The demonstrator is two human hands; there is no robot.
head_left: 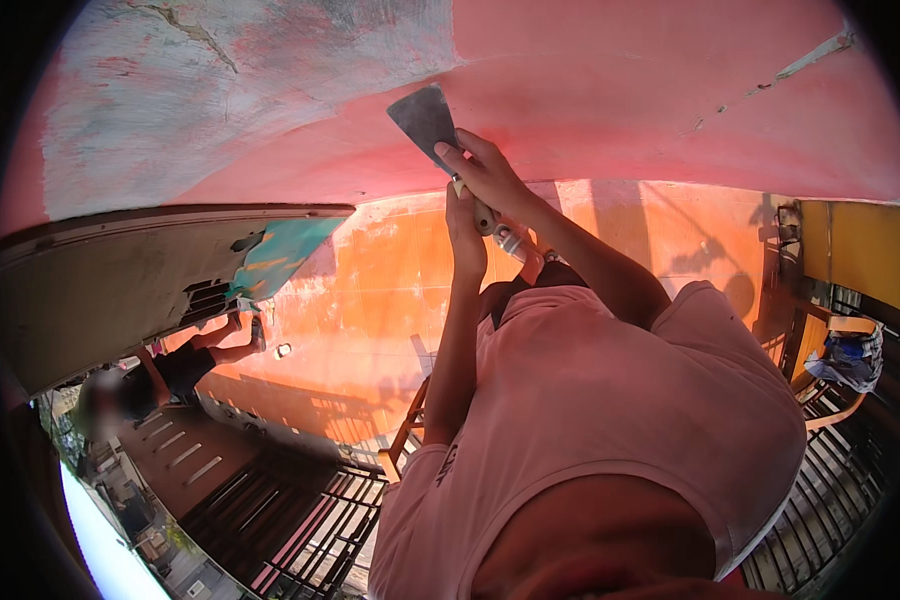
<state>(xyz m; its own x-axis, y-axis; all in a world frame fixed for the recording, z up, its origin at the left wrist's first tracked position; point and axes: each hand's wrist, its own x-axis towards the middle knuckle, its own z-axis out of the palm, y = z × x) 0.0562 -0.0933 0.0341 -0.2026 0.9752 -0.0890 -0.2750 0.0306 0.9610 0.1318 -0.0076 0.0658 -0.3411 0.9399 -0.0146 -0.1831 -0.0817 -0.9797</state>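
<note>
Both of my hands are on one scraper (425, 118), a wide grey blade with a pale handle. My left hand (465, 235) is closed round the handle, whose rounded end shows beside my fingers. Higher up, my right hand (485, 172) grips near the base of the blade, a thumb or finger lying against the metal. The blade points at the pink wall (590, 90), close to the border of a scraped grey-white patch (240, 90). Whether its edge touches the wall I cannot tell.
A cracked, chipped line (800, 65) runs across the wall at the right. An open door panel (120, 290) with a broken corner juts out at left. Beyond it is another person (185, 370). A wooden chair (850, 325) holding a bundle stands right; a railing (320, 520) lies behind.
</note>
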